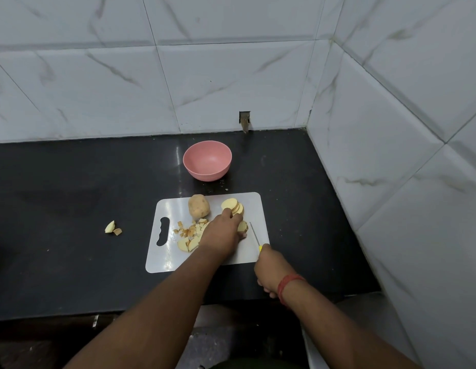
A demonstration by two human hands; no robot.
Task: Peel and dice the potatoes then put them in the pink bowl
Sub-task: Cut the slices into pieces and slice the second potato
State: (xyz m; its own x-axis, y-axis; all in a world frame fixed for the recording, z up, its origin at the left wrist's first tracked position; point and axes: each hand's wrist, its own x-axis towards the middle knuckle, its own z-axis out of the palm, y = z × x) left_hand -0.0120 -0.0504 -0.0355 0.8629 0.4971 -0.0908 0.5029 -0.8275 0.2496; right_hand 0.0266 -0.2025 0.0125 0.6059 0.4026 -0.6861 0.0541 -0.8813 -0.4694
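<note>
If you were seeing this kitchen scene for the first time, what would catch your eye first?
The white cutting board on the dark counter, where the left hand steadies a potato piece and the right hand grips a yellow-handled knife. Beyond the board stands the empty pink bowl; a whole unpeeled potato sits beside sliced rounds.

Place: home kitchen corner | I work at a black stone counter point(72, 182) | white marble-look wall tiles point(231, 83) far and right | white cutting board point(247, 206) near, cut potato point(233, 206), pink bowl point(207, 161) beyond.
</note>
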